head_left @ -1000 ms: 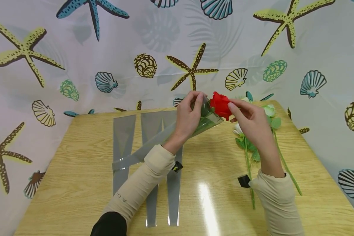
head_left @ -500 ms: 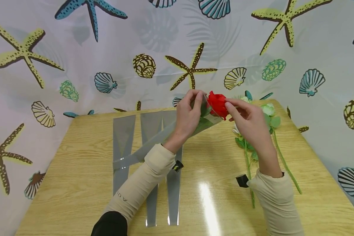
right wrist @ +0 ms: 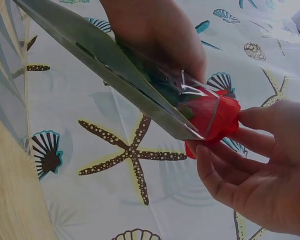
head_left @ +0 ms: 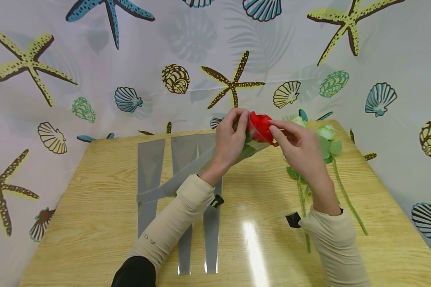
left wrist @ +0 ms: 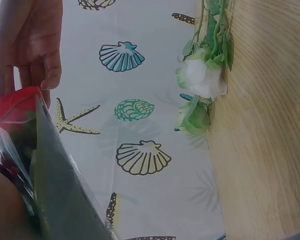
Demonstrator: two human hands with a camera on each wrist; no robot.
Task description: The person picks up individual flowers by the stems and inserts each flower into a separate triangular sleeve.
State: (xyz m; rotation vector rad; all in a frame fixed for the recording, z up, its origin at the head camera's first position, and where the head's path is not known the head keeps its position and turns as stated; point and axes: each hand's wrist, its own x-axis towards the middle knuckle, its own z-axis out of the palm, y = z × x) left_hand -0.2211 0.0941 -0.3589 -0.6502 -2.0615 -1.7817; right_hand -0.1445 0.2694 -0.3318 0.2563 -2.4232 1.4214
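A red rose [head_left: 261, 126] sits with its bloom partly inside the mouth of a tapered flower sleeve [right wrist: 125, 82], clear on one side and grey-green on the other. My left hand [head_left: 231, 141] grips the sleeve near its mouth, beside the bloom. From the other side my right hand [head_left: 301, 153] holds the outer petals between thumb and fingers, as the right wrist view shows. The stem is hidden within the sleeve, whose narrow end slants down to the left over the table. In the left wrist view the bloom [left wrist: 15, 112] shows at the sleeve's opening.
Several flat grey sleeves [head_left: 149, 167] lie on the left half of the wooden table [head_left: 93, 223]. White-green roses [head_left: 326, 132] with long stems lie at the right, partly behind my right hand. A patterned cloth [head_left: 208, 44] hangs behind the table.
The rose has moved left and deeper into the sleeve's mouth, with my right hand following it. My left hand has stayed nearly in place on the sleeve.
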